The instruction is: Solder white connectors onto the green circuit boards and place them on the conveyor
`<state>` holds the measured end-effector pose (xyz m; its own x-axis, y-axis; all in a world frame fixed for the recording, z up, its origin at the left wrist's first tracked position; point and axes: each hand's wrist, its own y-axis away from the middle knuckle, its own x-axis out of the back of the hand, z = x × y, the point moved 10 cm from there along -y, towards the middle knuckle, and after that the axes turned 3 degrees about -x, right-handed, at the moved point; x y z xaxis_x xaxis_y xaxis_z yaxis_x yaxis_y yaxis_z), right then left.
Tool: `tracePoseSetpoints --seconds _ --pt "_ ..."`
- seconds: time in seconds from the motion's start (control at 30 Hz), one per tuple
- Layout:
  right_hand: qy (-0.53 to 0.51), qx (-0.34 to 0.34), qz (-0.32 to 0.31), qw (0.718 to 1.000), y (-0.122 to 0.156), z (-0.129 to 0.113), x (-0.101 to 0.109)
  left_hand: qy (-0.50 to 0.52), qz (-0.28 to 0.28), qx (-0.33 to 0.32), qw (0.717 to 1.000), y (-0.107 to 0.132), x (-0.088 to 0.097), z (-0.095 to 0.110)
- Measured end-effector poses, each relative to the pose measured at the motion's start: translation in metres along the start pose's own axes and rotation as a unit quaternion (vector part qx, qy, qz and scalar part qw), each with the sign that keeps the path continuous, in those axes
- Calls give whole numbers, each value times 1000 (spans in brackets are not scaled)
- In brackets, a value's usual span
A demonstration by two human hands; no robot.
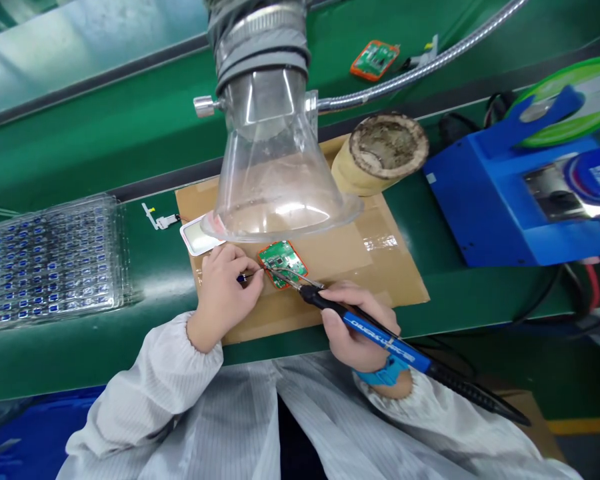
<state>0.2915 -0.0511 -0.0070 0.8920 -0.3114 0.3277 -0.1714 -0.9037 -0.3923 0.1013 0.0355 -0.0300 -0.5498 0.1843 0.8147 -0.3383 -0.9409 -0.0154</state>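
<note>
A green circuit board (283, 261) with an orange edge lies on the cardboard sheet, below the clear hood. My left hand (226, 287) is at the board's left edge, thumb and forefinger pinched on a small dark blue component (242, 277) with thin leads that reach the board. My right hand (357, 327) grips a blue and black soldering iron (380, 333), its tip over the board near my left fingertips. A thin metal piece runs beside the tip; whether it is tweezers I cannot tell. Left of the board, a white-framed display (197, 237) lies partly under the hood's rim.
The clear fume hood (280, 167) hangs over the cardboard (395, 273). A crusted yellowish cup (380, 153) stands behind right. On the right is a blue machine (480, 193) with a green reel. A clear tray (50, 260) of several blue components lies left. Another board (375, 60) is at the back.
</note>
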Motion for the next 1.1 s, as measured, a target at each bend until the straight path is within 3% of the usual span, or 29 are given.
tracePoseSetpoints --seconds 0.17,0.4,0.63,1.1 --pt "-34 8 -1 999 2 2 1 7 15 -8 1000 1 2 1" --pt "-64 5 44 997 9 15 17 56 23 -17 998 4 8 -1" --pt "-49 2 4 999 2 10 8 21 28 -16 999 4 5 1" --pt "-32 22 -14 999 -7 -1 2 -5 27 -9 1000 4 2 2"
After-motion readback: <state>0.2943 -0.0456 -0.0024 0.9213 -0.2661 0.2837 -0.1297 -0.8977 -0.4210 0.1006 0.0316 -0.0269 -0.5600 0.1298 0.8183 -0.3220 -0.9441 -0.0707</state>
